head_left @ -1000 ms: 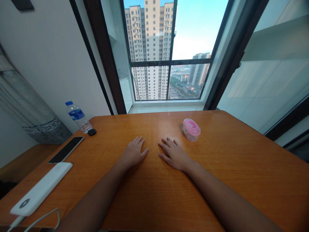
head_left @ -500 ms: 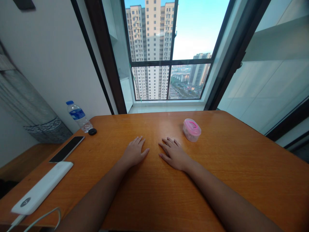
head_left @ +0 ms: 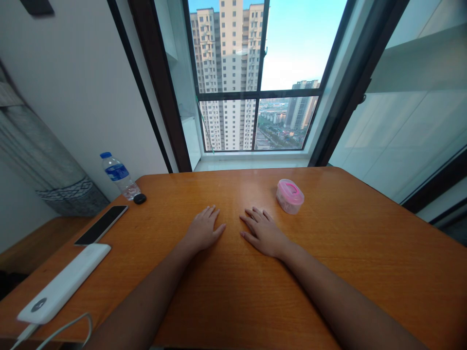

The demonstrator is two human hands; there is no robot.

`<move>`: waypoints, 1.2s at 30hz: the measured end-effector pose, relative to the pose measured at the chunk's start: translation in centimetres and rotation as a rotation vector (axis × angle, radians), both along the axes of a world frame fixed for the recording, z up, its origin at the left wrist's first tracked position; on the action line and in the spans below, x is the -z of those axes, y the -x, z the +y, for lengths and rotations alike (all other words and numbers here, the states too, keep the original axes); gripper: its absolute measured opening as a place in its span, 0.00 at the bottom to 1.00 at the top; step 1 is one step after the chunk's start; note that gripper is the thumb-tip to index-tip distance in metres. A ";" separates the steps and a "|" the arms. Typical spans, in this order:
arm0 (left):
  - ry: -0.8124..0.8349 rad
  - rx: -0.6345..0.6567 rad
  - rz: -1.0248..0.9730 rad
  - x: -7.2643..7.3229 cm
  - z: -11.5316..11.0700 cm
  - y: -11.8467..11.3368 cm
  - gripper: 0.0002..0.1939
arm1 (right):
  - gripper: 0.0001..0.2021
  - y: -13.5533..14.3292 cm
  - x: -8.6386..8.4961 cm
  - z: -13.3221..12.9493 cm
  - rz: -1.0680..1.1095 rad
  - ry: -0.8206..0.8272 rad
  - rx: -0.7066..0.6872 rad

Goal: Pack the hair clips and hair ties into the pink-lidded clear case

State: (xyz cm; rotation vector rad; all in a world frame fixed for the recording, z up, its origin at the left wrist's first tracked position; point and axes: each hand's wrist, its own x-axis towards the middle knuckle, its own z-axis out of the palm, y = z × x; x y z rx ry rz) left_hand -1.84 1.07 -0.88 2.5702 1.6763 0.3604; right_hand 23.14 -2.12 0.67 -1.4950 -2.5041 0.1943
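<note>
My left hand (head_left: 203, 228) lies palm down on the wooden table (head_left: 237, 296), its fingers stretched forward and the thumb apart. To its right, my right hand (head_left: 263, 232) rests flat too, fingers spread. A gap of bare wood separates the two thumbs, and neither hand holds anything. Just beyond my right hand, without touching it, stands a small clear plastic container (head_left: 290, 197) with a pink lid. What is inside shows only dimly through its wall.
Along the left edge are a water bottle (head_left: 119, 175) with a blue cap, a small round black object (head_left: 139, 199), a phone (head_left: 101, 225) and a white power strip (head_left: 63, 284) with a cable (head_left: 73, 322). A window (head_left: 259, 92) is behind the table.
</note>
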 end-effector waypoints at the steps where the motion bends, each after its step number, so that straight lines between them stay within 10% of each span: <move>1: -0.001 0.001 -0.001 0.0 0.0 0.0 0.35 | 0.29 0.0 0.0 0.0 0.000 -0.001 0.001; 36: 0.016 0.004 -0.021 0.1 0.0 0.0 0.35 | 0.29 -0.1 0.2 0.1 0.006 -0.006 -0.006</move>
